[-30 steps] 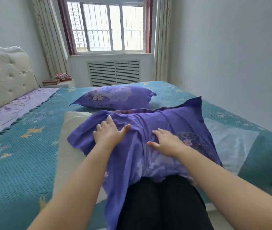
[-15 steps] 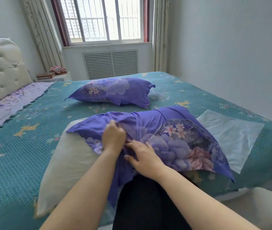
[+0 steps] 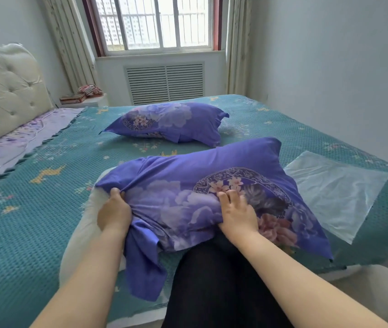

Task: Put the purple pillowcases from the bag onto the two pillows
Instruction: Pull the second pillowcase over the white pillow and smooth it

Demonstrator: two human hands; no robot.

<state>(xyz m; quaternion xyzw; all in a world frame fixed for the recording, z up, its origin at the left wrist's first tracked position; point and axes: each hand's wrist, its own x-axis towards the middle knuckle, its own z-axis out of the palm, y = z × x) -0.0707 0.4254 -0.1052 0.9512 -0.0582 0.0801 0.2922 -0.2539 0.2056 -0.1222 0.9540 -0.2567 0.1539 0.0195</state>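
Near the bed's front edge, her left hand gripped the pillowcase hem; her right hand pressed flat, fingers spread.

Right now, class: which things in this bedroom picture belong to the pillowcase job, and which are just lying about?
Part of the job:
near pillowcase, gripped by the left hand, pressed by the right hand
white pillow, half covered
far pillow, already covered
clear bag, flat on the bed

Just lying about:
book on the bedside stand
headboard
curtains
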